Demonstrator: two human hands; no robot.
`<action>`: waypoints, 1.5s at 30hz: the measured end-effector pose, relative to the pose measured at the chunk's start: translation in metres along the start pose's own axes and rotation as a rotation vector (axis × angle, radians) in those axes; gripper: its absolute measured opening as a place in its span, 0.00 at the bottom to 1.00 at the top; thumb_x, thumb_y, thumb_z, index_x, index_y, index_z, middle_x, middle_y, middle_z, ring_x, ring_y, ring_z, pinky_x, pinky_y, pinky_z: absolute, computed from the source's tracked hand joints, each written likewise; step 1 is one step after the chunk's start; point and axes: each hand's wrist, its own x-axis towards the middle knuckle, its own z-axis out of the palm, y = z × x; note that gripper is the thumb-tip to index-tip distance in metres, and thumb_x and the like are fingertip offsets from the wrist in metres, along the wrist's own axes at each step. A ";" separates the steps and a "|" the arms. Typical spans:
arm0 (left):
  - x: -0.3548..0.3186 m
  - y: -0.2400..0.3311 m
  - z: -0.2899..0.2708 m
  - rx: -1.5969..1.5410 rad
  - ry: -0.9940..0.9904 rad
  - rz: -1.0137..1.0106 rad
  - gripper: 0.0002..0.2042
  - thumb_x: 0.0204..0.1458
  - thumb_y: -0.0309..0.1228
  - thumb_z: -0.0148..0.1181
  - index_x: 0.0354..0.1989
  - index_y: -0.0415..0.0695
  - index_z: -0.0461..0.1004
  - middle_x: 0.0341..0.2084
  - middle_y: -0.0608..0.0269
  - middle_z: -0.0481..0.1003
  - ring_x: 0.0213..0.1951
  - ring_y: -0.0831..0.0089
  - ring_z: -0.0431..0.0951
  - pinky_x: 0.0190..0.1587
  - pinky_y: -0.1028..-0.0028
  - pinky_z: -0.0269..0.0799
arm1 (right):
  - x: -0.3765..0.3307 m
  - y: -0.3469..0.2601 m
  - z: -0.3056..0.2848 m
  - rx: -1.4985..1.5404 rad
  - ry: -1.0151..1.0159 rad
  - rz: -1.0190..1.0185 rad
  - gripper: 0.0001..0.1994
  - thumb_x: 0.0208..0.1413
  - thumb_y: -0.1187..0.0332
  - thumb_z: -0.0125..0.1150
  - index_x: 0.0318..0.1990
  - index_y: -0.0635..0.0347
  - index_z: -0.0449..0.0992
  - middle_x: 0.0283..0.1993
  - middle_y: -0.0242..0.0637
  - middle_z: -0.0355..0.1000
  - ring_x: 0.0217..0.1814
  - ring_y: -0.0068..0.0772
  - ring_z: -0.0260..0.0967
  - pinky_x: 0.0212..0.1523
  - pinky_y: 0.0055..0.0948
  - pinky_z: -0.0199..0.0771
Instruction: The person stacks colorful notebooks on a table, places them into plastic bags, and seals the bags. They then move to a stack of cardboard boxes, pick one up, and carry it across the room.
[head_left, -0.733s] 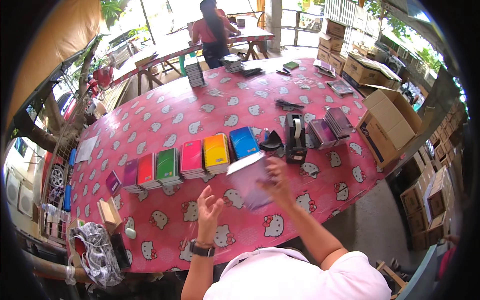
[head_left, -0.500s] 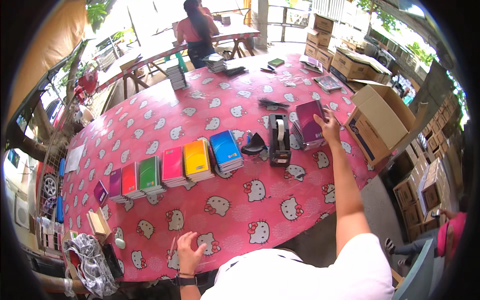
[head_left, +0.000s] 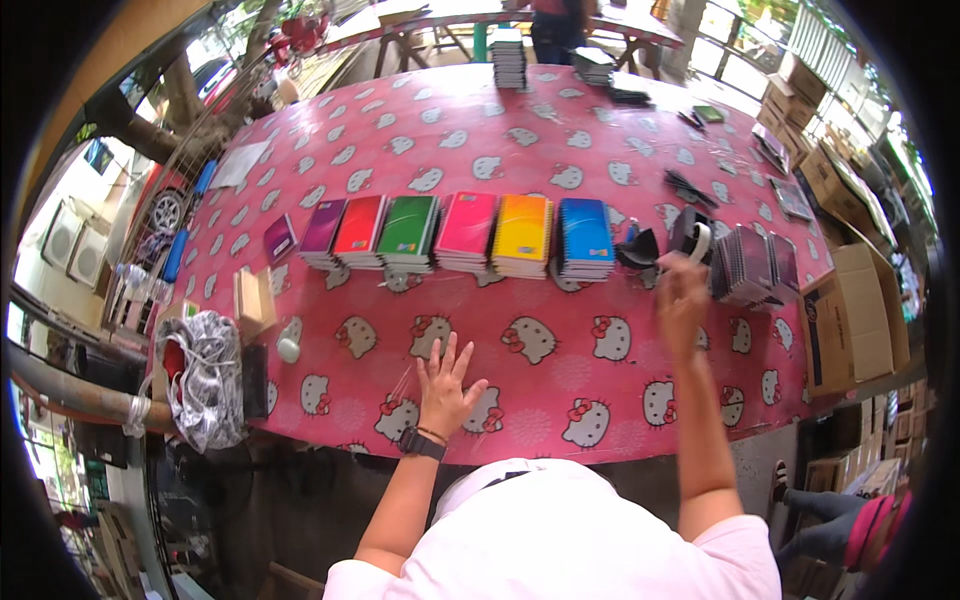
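My left hand (head_left: 447,388) lies on the pink patterned tablecloth (head_left: 550,385), fingers spread and nothing in it. My right hand (head_left: 683,300) is blurred by motion, just in front of the black tape dispenser (head_left: 690,235); whether its fingers hold anything is unclear. Beyond my hands runs a row of spiral notebook stacks: purple (head_left: 323,228), red (head_left: 361,225), green (head_left: 408,225), pink (head_left: 467,220), yellow (head_left: 522,228) and blue (head_left: 586,232). To the right of the dispenser stand dark purple notebooks (head_left: 742,265). A black curved object (head_left: 638,250) sits between the blue stack and the dispenser.
An open cardboard box (head_left: 850,325) stands at the table's right edge. On the left are a single purple notebook (head_left: 280,238), a wooden block (head_left: 255,300), and a bundle in clear plastic (head_left: 208,380). More notebook stacks (head_left: 508,62) stand at the far edge. A person (head_left: 555,30) is beyond.
My right hand has left the dark purple notebooks and come back leftward, toward the dispenser's near side. My left hand has moved forward and flattened on the cloth. The view has turned.
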 end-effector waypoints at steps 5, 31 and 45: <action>-0.009 -0.039 -0.006 0.074 0.048 -0.053 0.30 0.50 0.49 0.52 0.60 0.50 0.60 0.65 0.57 0.50 0.65 0.56 0.47 0.62 0.51 0.43 | -0.120 -0.117 0.098 -0.039 -0.894 -0.054 0.26 0.49 0.53 0.59 0.56 0.46 0.65 0.64 0.37 0.55 0.69 0.41 0.44 0.61 0.61 0.40; 0.016 -0.110 -0.042 -0.418 0.113 0.137 0.14 0.42 0.30 0.61 0.39 0.43 0.72 0.35 0.59 0.70 0.40 0.62 0.70 0.42 0.65 0.70 | 0.046 -0.347 0.474 -0.216 -0.917 -0.458 0.18 0.47 0.63 0.57 0.47 0.53 0.71 0.51 0.39 0.62 0.55 0.41 0.59 0.49 0.42 0.65; 0.039 -0.116 0.000 -1.420 0.083 -0.142 0.08 0.49 0.25 0.58 0.37 0.35 0.73 0.28 0.63 0.76 0.31 0.80 0.75 0.33 0.78 0.70 | 0.033 -0.343 0.485 -0.328 -0.842 -0.492 0.19 0.55 0.65 0.48 0.56 0.52 0.65 0.48 0.38 0.63 0.51 0.38 0.61 0.42 0.38 0.68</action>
